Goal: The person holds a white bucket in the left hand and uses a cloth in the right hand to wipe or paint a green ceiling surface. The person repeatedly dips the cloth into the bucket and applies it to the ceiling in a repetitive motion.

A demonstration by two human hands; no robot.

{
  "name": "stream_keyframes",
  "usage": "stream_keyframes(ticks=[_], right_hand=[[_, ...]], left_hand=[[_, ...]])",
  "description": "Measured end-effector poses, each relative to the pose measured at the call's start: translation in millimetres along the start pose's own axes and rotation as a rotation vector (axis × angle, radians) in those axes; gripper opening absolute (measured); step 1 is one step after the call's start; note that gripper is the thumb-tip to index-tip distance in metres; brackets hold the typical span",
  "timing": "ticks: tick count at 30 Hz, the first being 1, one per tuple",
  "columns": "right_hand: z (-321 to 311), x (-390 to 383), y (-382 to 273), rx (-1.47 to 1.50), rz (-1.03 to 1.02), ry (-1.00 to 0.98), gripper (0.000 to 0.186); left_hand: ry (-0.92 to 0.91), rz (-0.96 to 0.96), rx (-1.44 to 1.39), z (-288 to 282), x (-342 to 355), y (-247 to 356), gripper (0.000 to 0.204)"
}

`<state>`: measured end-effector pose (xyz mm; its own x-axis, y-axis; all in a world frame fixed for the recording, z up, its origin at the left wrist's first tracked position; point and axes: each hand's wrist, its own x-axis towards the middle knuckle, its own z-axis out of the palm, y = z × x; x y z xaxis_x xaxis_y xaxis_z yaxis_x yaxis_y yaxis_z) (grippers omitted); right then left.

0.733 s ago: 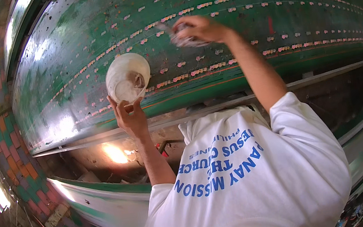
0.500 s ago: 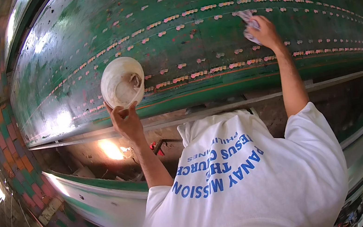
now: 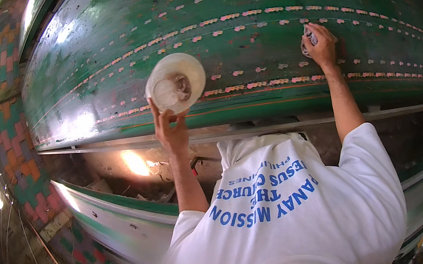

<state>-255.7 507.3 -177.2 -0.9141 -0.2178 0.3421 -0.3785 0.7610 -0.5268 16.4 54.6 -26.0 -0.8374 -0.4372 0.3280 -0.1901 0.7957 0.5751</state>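
Note:
My left hand point(image 3: 170, 132) grips the rim of a round white plastic tub point(image 3: 167, 90), tilted so its inside shows, with a brownish smear or wet lump at the bottom that I cannot make out. Below both arms' reach spreads a long green board point(image 3: 243, 48), marked with rows of small pinkish printed shapes point(image 3: 230, 16). On it, toward the right, my right hand point(image 3: 323, 47) is closed around a crumpled greyish-white rag point(image 3: 309, 41), pressed against the surface between two rows. The tub is held over the board, left of the rag.
A metal rail point(image 3: 255, 130) runs along the board's near edge. Behind it, under my body, is a dark gap with a bright lamp point(image 3: 135, 163). Another long green-edged panel point(image 3: 119, 207) lies lower left. Coloured floor bricks point(image 3: 27, 181) line the far left.
My left hand and the tub have shifted to the right. The right hand has slid a little to the right with the rag, which now looks more bunched under the fingers.

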Motion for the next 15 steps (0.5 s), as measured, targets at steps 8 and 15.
stream_keyframes(ticks=[8,15], right_hand=[[51,5,-184,0.229,-0.353,-0.056,0.022],[135,22,-349,0.234,-0.497,-0.8,0.024]], left_hand=[[-0.215,0.069,0.091,-7,14,11,0.037],[-0.297,0.124,0.102,-11,15,6,0.037]])
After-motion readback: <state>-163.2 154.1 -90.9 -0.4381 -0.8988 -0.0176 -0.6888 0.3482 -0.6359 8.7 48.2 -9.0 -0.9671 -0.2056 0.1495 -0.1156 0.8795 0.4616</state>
